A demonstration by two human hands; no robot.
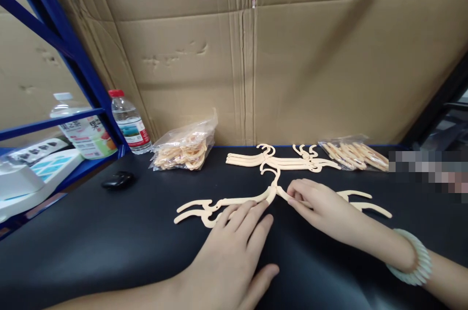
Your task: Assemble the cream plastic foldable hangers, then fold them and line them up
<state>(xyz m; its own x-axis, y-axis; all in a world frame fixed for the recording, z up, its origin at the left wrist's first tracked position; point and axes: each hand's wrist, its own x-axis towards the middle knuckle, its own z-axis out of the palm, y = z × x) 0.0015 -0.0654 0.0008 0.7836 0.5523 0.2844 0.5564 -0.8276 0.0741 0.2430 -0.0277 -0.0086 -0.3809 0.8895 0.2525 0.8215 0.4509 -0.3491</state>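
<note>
A cream-coloured folding clothes hanger (252, 199) lies spread on the black tabletop, its hook (273, 172) pointing away from me. Two arms on each side end in notched tips. My left hand (234, 239) rests flat across the left arms near the centre joint, with fingers outstretched and thumb apart. On the other side, my right hand (318, 203) pinches a right arm close to the joint between thumb and fingers. It hides the middle of those right arms. Just behind lies a group of similar hangers (248, 159) with their hooks and end pieces.
Behind stands a cardboard wall (183, 47). Clear bags of cream parts, one on the left (183, 151) and one on the right (353, 154), lie along the back edge. Leftward are a black mouse (118, 180), a red-capped water bottle (129, 125) and a blue shelf frame (62, 42).
</note>
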